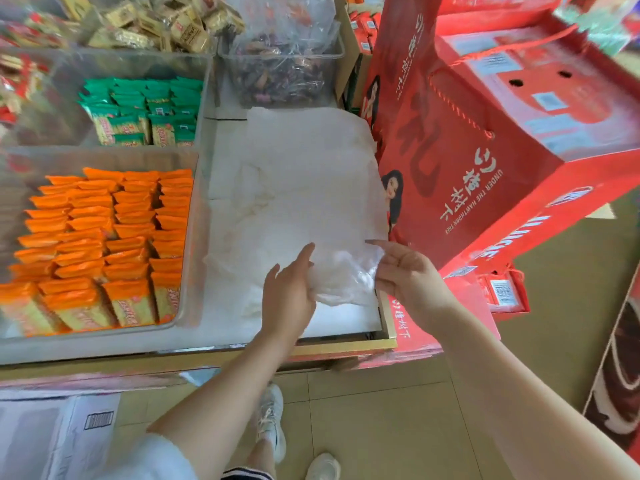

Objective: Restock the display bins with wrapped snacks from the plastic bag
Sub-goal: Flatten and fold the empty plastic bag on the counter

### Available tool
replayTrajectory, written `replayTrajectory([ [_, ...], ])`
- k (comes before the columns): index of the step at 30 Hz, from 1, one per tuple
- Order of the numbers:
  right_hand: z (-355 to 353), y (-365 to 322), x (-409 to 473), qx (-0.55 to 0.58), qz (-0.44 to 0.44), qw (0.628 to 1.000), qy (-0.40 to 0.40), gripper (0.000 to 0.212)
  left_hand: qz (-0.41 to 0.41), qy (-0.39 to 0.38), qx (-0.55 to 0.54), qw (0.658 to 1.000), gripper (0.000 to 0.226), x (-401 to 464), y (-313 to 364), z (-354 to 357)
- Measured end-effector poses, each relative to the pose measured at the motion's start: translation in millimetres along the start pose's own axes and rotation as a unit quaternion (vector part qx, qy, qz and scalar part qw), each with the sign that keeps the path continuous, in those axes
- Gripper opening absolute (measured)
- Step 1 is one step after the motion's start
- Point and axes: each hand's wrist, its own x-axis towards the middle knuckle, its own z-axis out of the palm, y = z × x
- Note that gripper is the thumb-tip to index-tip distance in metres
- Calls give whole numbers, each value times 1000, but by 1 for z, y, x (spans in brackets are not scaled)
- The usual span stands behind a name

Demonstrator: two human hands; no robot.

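Now both hands meet at the near end of the thin translucent white plastic bag (pixel 304 188), which lies flat and crumpled on the pale counter surface (pixel 346 317), in the free space to the right of the clear bins; its long axis runs away from the person, from the gathered end at the hands up toward the far clear bin of dark wrapped sweets (pixel 280 77). The left hand (pixel 289 292) touches the gathered plastic from the left side, with fingers rather straight and pointing up and away; whether the thumb pinches the film underneath cannot be told. The right hand (pixel 405 271) holds the same bunch from the right side, with fingers curled on the film. The two hands are close together, with only the bunched plastic between them, and both are about equally near to it.

The bag looks nearly flat and limp; no snack shape shows through it, so it seems empty or almost empty, though the film is too cloudy to be sure. Just beside it on the left stands the clear plastic bin with rows of orange wrapped snacks (pixel 104 244), already well filled; behind that one is the bin of green wrapped snacks (pixel 145 112), filled only partly. On the right, large red gift boxes (pixel 485 133) stand against the counter.
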Motion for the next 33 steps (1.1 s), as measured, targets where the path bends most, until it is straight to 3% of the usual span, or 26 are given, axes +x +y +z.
replayTrajectory([
  [1,-6,10,-1,-137,-55,987,63,46,15,2,-2,1000,72,0,1,-11],
  [3,-17,28,-2,-384,-176,893,155,60,72,10,12,997,68,1,3,-36],
  [4,-20,33,-4,-444,-220,853,167,69,106,-1,32,994,66,0,4,-49],
  [8,-22,38,-13,-531,-341,775,37,113,171,-140,107,969,60,-7,13,-100],
  [11,-6,30,-19,-555,-412,722,-4,98,189,-210,196,939,44,-18,31,-133],
  [13,14,17,-31,-521,-432,736,-27,82,194,-235,231,924,23,-26,45,-151],
  [15,32,5,-46,-429,-380,817,-66,67,204,-230,253,917,6,-34,62,-167],
  [17,41,2,-54,-348,-321,878,-71,65,263,-129,263,919,9,-37,72,-176],
  [20,39,3,-48,-280,-255,923,61,79,249,63,261,931,48,-37,72,-183],
  [22,36,3,-35,-230,-182,946,140,56,238,132,210,939,49,-48,82,-178],
  [24,35,4,-19,-178,-100,963,178,35,295,158,138,932,39,-66,98,-165],
  [27,31,9,4,-139,-8,969,204,42,327,86,162,927,36,-68,82,-123],
  [30,29,9,27,-189,25,958,216,48,199,-16,271,942,52,-27,29,-78],
  [33,30,9,50,-264,-4,942,208,45,78,-115,250,958,65,10,-11,-49],
])
